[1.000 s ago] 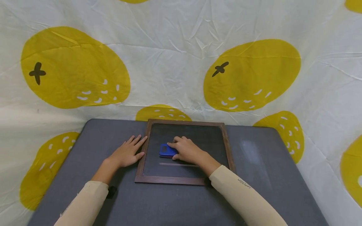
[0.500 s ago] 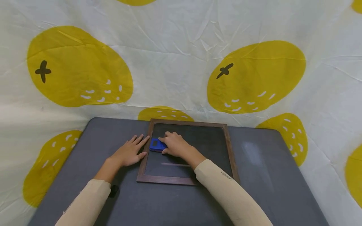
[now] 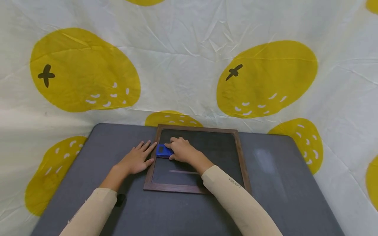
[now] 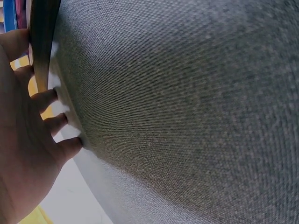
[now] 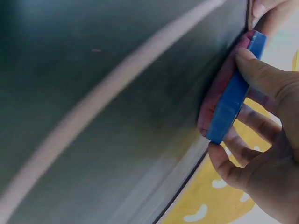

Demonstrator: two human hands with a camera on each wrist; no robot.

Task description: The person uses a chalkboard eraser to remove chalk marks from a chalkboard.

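Blue eraser [image 3: 162, 151] farther left than before

Indoor tabletop station enclosed by cloth; whether it belongs to a home, studio or lab cannot be determined. A creased white curtain [image 3: 177, 78], printed with large yellow fruit-like motifs [image 3: 85, 72], spans the background and the right side, hiding any room beyond. It hangs close behind a dark grey, round-cornered surface [image 3: 168, 214]. The wood-framed chalkboard [image 3: 218, 147] lying there suits several settings.
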